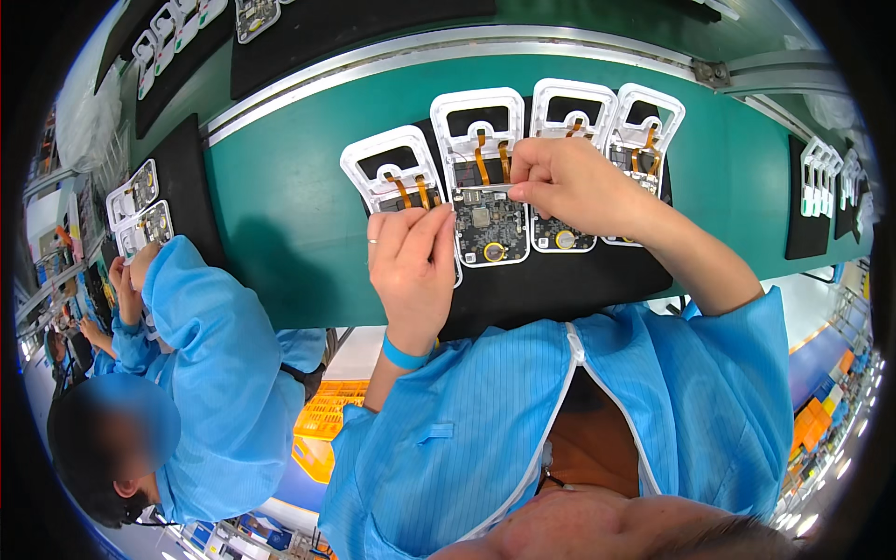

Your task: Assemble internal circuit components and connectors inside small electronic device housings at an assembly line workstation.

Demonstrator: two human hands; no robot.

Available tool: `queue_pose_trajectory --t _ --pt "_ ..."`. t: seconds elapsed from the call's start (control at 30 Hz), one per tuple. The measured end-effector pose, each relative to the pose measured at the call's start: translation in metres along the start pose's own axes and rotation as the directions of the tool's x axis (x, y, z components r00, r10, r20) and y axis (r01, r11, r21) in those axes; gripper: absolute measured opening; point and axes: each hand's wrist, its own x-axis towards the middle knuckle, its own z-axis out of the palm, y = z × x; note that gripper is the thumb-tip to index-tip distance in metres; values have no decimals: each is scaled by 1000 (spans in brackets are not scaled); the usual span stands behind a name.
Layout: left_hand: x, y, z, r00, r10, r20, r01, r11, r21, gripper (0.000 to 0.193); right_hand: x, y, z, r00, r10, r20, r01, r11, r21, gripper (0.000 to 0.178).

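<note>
Several white plastic frames with dark circuit boards lie in a row before me. My right hand (pixel 581 189) pinches the right end of a thin pale strip (pixel 483 189), which crosses the top of the second circuit board (pixel 483 224) from the left. At that board's left edge, my left hand (pixel 411 263) has its fingertips pressed together near the strip's other end; what they hold is hidden. Orange flex cables (pixel 482 159) stand up inside the white frame (pixel 478 101) above the strip. A round yellow-rimmed coin cell (pixel 495 252) sits low on the board.
A black mat (pixel 560 285) lies under the row on the green bench (pixel 299 168). At left, a co-worker in a blue smock (pixel 219 373) handles similar units on another black mat (pixel 182 177). More units (pixel 819 182) stand at far right. A metal rail (pixel 448 42) runs behind.
</note>
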Motion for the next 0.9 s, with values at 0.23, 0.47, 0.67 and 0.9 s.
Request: queue_pose_trajectory --t 0.23,0.47,0.67,0.9 --pt "-1 0 8 997 77 26 -78 996 39 21 9 1 -6 992 76 99 -82 996 48 13" --pt "-2 -1 8 996 83 42 -85 996 40 21 16 0 -11 985 94 144 -101 994 44 11" --pt "-4 -3 8 995 82 48 -84 996 40 23 18 -2 -12 984 78 157 -89 994 66 10" --pt "-4 -4 9 995 89 42 -91 995 33 25 14 -1 -9 995 32 90 -33 999 3 9"
